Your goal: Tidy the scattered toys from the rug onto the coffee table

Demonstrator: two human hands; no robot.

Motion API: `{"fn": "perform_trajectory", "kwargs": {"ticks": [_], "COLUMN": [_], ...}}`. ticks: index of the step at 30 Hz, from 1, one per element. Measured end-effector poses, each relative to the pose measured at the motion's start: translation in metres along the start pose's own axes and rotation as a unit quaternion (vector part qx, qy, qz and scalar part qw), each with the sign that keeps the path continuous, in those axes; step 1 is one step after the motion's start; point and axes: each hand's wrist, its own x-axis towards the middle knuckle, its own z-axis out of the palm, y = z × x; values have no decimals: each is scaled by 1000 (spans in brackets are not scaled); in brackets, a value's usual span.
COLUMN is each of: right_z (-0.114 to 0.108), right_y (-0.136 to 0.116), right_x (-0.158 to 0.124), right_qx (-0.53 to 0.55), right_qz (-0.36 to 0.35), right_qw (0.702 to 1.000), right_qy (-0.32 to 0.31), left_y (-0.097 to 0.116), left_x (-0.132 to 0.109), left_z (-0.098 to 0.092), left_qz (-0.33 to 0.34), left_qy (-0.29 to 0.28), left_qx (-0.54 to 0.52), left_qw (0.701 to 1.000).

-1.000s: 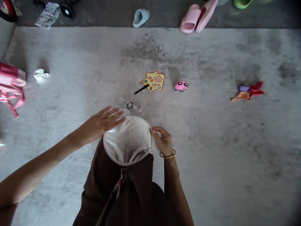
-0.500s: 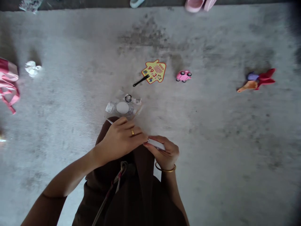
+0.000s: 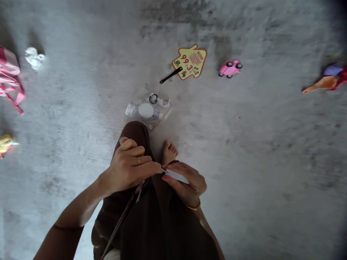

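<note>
My left hand (image 3: 130,167) and my right hand (image 3: 185,183) meet over my brown skirt, both closed on a thin white folded thing (image 3: 176,176) that looks like the clear plastic bag squeezed flat. A bit of it pokes out above my left thumb (image 3: 124,140). A ring is on my left hand, a gold bangle on my right wrist. My bare toes (image 3: 168,151) show just beyond my hands. On the floor ahead lies a clear packet (image 3: 148,111) with a white round lid and small parts.
On the grey concrete floor lie a yellow card with a black stick (image 3: 190,62), a pink toy car (image 3: 230,68), an orange and red toy (image 3: 324,81) at right, crumpled white paper (image 3: 34,57), a pink bag (image 3: 9,77) and a yellow toy (image 3: 5,143) at left.
The open round plastic bag has been pressed flat and gathered between both hands. My left hand went from spread to closed. The view has tilted down; my foot now shows.
</note>
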Motion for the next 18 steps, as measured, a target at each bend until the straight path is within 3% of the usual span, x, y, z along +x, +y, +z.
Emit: {"fn": "perform_trajectory", "kwargs": {"ticks": [6,18], "right_z": [2,-1], "right_y": [-4,3], "right_x": [-3,-2], "right_qx": [24,101], "right_qz": [42,34], "right_qw": [999,994], "right_qy": [21,-3], "left_y": [5,14], "left_x": [-8,-8], "left_z": [3,4], "left_qz": [-3,-17], "left_qy": [15,14], "left_qx": [-3,26], "left_qw": [1000,999]}}
